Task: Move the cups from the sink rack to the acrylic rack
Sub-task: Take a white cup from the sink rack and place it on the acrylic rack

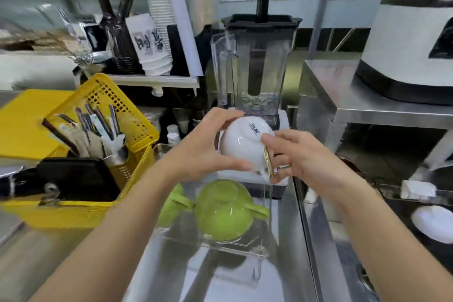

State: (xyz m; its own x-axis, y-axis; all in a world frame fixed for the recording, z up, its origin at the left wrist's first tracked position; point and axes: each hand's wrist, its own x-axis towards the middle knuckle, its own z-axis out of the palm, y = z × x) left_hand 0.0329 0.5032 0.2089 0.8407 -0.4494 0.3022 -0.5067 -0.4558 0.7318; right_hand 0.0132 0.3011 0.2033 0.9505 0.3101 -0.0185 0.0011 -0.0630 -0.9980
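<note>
A white cup (241, 146) with a gold-edged handle is upside down in both my hands, just above the far end of the clear acrylic rack (255, 247). My left hand (204, 148) wraps its left side, thumb under and fingers over the base. My right hand (302, 157) grips the handle side. Below it a green cup (224, 211) rests inverted on the acrylic rack, handle to the right. A second green cup (172, 206) sits to its left, partly hidden by my left forearm.
A yellow plastic basket (103, 206) with cutlery and a black tray stands at the left. A blender (255, 64) rises behind the cups. A steel shelf (367, 103) with a white machine is at the right. A white dish (434, 225) lies low right.
</note>
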